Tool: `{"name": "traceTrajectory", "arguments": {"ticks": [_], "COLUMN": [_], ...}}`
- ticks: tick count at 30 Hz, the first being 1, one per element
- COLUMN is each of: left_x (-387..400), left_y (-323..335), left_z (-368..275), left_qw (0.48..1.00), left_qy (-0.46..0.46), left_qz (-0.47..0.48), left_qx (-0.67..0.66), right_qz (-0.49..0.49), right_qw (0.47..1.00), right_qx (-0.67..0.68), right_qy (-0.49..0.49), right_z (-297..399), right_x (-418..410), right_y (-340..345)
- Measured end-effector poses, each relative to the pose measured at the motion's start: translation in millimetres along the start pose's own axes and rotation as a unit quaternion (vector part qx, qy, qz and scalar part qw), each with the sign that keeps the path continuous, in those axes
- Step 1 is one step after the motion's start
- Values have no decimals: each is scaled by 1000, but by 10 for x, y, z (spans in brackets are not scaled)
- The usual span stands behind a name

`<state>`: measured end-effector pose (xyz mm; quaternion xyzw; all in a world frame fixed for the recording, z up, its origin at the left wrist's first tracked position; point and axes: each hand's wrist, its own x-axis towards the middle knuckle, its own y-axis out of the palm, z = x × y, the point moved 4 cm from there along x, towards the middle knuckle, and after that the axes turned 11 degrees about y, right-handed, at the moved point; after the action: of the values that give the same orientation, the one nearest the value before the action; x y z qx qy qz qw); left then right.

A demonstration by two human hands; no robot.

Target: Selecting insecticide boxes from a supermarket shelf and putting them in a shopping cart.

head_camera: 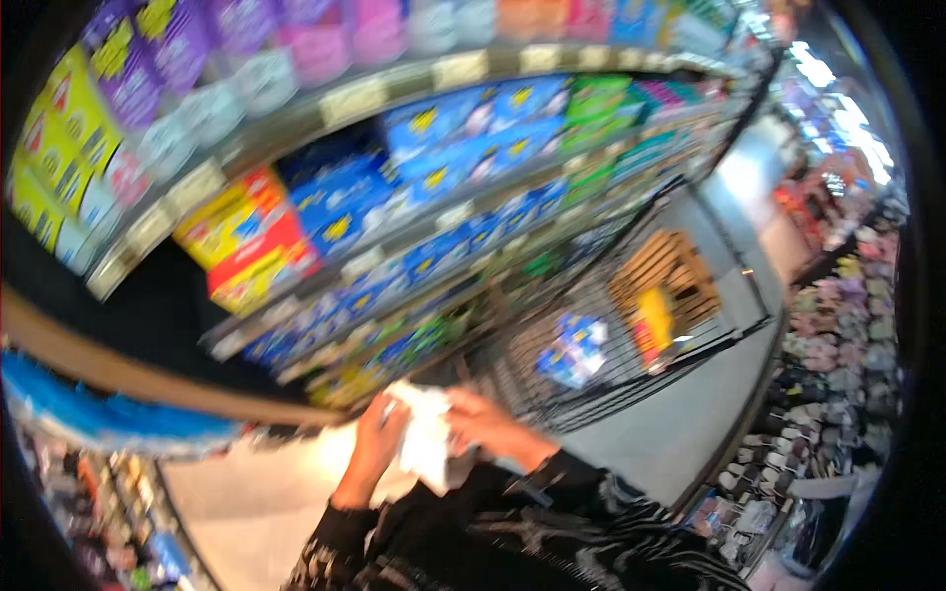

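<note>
A white sheet, perhaps paper (425, 439), is held between my two hands close to my body. My left hand (380, 436) grips its left edge with the thumb on top. On the other side, my right hand (484, 425) has its fingers against the sheet's right edge. Blur hides whatever is on the sheet. Just beyond my hands stands a black wire shopping cart (532, 395). Inside it lie a blue and white package (573, 351), a yellow and red package (653, 325) and a brown slatted crate or basket (680, 258).
Store shelves (414, 81) with price tags run along the left, stocked with blue packs (436, 177), purple packs (177, 44) and a yellow-red box (247, 240). A display of slippers or shoes (761, 451) lines the right. Pale floor (635, 436) shows beside the cart.
</note>
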<state>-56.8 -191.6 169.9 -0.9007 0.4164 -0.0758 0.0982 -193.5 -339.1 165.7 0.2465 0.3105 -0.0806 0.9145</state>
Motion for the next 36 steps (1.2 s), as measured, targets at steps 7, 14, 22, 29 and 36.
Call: {"name": "traceTrajectory", "arguments": {"ticks": [7, 14, 22, 29, 36], "left_x": [-61, 66, 93, 126, 128], "left_y": [-136, -134, -226, -627, -1351], "left_z": [-148, -46, 217, 686, 1065], "left_qw": [997, 990, 988, 991, 991], "left_qy": [-58, -88, -82, -113, -132], "left_qz": [2, 61, 123, 74, -34], "left_qx": [-52, -97, -43, 10, 14], "right_qz": [-76, -129, -230, -229, -216], "right_qw": [993, 968, 957, 931, 938], "right_qx": [44, 194, 173, 278, 264], "right_qy": [-76, -91, -50, -56, -59], "right_z": [127, 8, 296, -123, -74], "right_x": [4, 4, -286, -102, -82], "right_y": [97, -146, -8, -131, 177]}}
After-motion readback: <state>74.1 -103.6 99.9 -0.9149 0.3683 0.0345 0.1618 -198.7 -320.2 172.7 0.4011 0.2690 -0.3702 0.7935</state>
